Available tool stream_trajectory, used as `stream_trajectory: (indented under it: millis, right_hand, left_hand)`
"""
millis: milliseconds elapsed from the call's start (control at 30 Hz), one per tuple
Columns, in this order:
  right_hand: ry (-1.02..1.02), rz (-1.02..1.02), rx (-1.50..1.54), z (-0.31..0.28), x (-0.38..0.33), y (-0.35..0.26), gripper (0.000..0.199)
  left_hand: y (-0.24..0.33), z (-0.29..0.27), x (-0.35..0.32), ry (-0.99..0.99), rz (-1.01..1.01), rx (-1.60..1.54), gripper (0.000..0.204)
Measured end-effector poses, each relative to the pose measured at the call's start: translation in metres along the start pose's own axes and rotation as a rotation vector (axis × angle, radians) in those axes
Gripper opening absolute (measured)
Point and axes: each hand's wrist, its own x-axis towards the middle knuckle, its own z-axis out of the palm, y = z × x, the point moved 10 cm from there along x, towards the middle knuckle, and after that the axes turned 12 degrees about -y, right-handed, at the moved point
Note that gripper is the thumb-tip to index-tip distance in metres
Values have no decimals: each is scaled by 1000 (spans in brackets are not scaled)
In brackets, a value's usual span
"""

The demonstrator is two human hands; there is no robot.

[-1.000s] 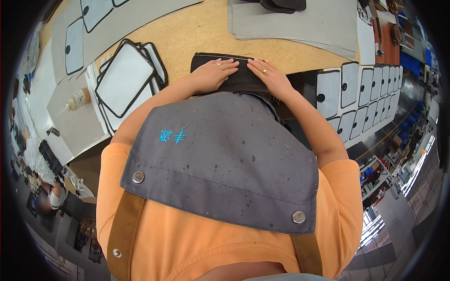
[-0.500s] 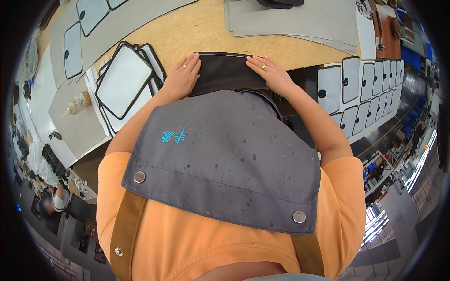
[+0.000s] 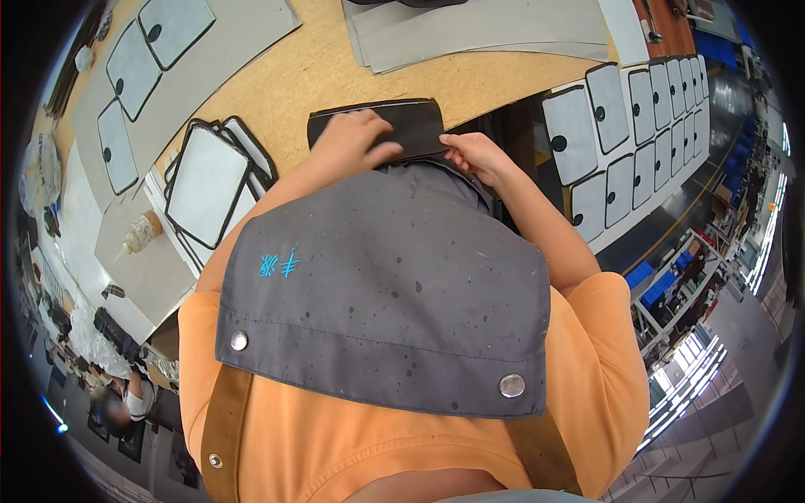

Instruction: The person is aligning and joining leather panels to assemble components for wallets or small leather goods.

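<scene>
A black leather-like panel (image 3: 417,124) lies at the near edge of the table, just beyond my apron, with a thin pale line along its far edge. My left hand (image 3: 350,141) rests on the panel's left half, fingers stretched out and thumb apart. At the panel's right edge, my right hand (image 3: 476,156) is closed, pinching the near right corner between thumb and fingers. My grey apron (image 3: 386,277) hides what lies below the panel's near edge.
Left of the panel is a stack of white pieces with black borders (image 3: 208,184). A bottle of yellowish stuff (image 3: 142,232) lies further left. Similar bordered pieces with black dots cover a white board (image 3: 644,180) at right. Grey sheets (image 3: 478,38) lie beyond the panel.
My left hand has gone from the panel's far left corner onto its surface. My right hand has come down from the far edge and now pinches the right side.
</scene>
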Motion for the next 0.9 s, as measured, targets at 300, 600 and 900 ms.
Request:
stream_trajectory:
  millis: [300,600,900]
  right_hand:
    - [97,-852,-258,16,-87,-154,18]
    - [-297,-1209,-564,68,-157,-258,16]
    - [-485,-1198,-340,86,-158,-283,6]
  left_hand:
    - [49,-84,-27,397,75,-78,21]
    - [30,-148,-84,462,74,-877,11]
    - [43,-168,-103,657,130,-883,6]
